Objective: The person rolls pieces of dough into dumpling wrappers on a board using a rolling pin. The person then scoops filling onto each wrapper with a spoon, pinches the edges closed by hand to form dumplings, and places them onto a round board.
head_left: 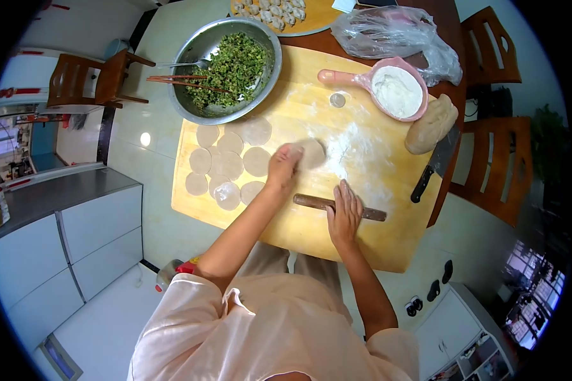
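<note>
Between the fingertips of my left hand (pixel 284 166) is the edge of a round dumpling wrapper (pixel 313 154), slightly blurred, over the board. My right hand (pixel 345 213) lies across a dark wooden rolling pin (pixel 314 202), its fingers straight and pointing away from me. To the left, several rolled wrappers (pixel 200 160) lie flat and partly overlapping; one has white flour on it. A small flattened dough disc (pixel 337 100) sits farther back. Loose flour (pixel 356 149) is scattered over the middle of the wooden board (pixel 286 238).
A steel bowl (pixel 278 70) of green filling, with chopsticks (pixel 171 80) and a spoon, stands back left. At the right are a pink scoop (pixel 340 77) of flour, a dough lump (pixel 433 124) and a knife (pixel 424 181). Behind them lie a plastic bag (pixel 388 35) and a tray of dumplings (pixel 273 11).
</note>
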Demonstrator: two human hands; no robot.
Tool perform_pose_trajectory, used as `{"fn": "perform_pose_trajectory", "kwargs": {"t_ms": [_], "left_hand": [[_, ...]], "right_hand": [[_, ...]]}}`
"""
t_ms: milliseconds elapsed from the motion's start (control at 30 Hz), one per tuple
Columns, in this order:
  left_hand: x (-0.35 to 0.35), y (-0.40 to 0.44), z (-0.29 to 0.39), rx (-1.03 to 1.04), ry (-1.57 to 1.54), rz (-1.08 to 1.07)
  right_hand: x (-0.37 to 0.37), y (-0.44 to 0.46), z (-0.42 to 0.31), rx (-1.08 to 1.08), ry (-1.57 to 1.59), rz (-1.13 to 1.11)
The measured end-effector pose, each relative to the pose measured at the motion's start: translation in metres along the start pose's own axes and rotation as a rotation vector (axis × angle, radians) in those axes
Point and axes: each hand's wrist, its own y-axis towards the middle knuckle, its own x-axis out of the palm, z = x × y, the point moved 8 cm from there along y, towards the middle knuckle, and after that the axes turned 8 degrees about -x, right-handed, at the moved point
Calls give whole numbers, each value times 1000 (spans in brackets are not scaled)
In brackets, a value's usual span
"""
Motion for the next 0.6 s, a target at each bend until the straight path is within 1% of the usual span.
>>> {"fn": "perform_pose_trajectory", "kwargs": {"t_ms": [67,133,167,267,333,367,400,433,533,600], "left_hand": [[-4,-6,10,22,-262,68],[9,-8,-11,-173,-298,-35],[18,-9,-19,-203,-162,-81],[44,3,1,145,306,-107],[61,24,39,443,689,45],[82,23,65,674,926,128],[100,27,81,858,979,115],[119,33,93,912,1115,86],[150,62,103,979,1273,106],[157,85,98,889,1480,110]], "right_hand": [[-2,-2,-2,-46,13,25],[-6,-3,-2,-88,35,14],[-7,-4,-2,-121,30,12],[-11,-8,3,-190,27,8],[-16,-9,9,-210,45,13],[-18,-10,13,-221,55,16],[-20,-10,19,-199,54,11],[-22,-9,27,-176,54,4],[-36,-2,60,-83,37,43],[-49,3,71,-65,55,66]]}}
